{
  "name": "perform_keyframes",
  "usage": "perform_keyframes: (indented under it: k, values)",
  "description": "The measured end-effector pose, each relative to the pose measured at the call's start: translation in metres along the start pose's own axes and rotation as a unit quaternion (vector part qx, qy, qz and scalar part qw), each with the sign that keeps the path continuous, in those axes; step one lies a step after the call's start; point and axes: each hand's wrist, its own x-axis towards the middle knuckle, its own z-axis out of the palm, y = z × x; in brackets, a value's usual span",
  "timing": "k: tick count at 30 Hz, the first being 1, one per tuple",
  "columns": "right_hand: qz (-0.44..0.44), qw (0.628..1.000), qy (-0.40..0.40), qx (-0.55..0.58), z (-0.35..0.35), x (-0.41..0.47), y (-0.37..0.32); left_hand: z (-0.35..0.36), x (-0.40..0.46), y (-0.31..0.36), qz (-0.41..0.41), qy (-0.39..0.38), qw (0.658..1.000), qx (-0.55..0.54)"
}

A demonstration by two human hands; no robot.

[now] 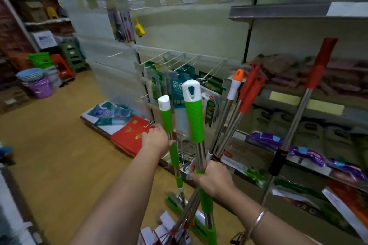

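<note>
Head view: right hand (pixel 215 179) is clamped round a bundle of mops (pixel 196 117), poles near upright and fanning at the top. Slim green mop (pixel 166 119) stands upright just left of it. Left hand (pixel 157 139) is nearer, thumb touching the pole, fingers loose, not closed.

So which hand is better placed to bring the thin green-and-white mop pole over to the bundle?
The left hand: it touches the thin green-and-white mop pole. The right hand is full, gripping the bundle of steel mop poles.
</note>
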Motion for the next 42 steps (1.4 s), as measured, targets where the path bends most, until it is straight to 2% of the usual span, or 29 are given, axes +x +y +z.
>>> perform_keyframes:
  k: [2, 4, 8, 10, 12, 14, 17, 19, 22, 26, 34, 42]
  values:
    - [0.020, 1.000, 0.020, -0.008, 0.009, 0.009, -0.006, 0.008, 0.022, -0.010, -0.001, -0.008, 0.998, -0.064]
    - [0.042, 0.999, 0.030, -0.002, 0.016, 0.016, -0.011, 0.021, 0.042, -0.015, -0.013, -0.040, 0.984, -0.173]
    - [0.065, 0.997, 0.047, 0.001, 0.027, 0.023, -0.021, 0.052, 0.071, -0.004, -0.033, -0.145, 0.922, -0.358]
    - [0.072, 0.996, 0.050, 0.006, 0.032, 0.027, -0.024, 0.062, 0.075, 0.004, -0.029, -0.138, 0.891, -0.431]
    - [0.079, 0.995, 0.051, 0.012, 0.038, 0.031, -0.027, 0.068, 0.078, 0.009, -0.020, -0.105, 0.878, -0.467]
    - [0.083, 0.995, 0.049, 0.021, 0.042, 0.035, -0.029, 0.073, 0.080, 0.011, -0.010, -0.082, 0.881, -0.466]
    - [0.089, 0.994, 0.056, 0.029, 0.048, 0.036, -0.035, 0.072, 0.076, 0.005, 0.012, -0.052, 0.907, -0.418]
    - [0.086, 0.994, 0.058, 0.031, 0.049, 0.035, -0.041, 0.068, 0.074, -0.007, 0.011, -0.027, 0.905, -0.424]
    - [0.072, 0.996, 0.054, 0.028, 0.049, 0.035, -0.049, 0.048, 0.072, -0.026, 0.000, 0.019, 0.906, -0.422]
    - [0.063, 0.996, 0.068, 0.012, 0.046, 0.034, -0.061, 0.012, 0.067, -0.044, -0.005, 0.071, 0.929, -0.363]
    - [0.008, 0.999, 0.045, -0.019, 0.024, 0.015, -0.097, -0.029, 0.034, -0.060, -0.026, 0.142, 0.946, -0.290]
    - [-0.044, 0.997, 0.065, -0.015, 0.004, -0.009, -0.121, -0.051, 0.003, -0.098, -0.045, 0.208, 0.948, -0.237]
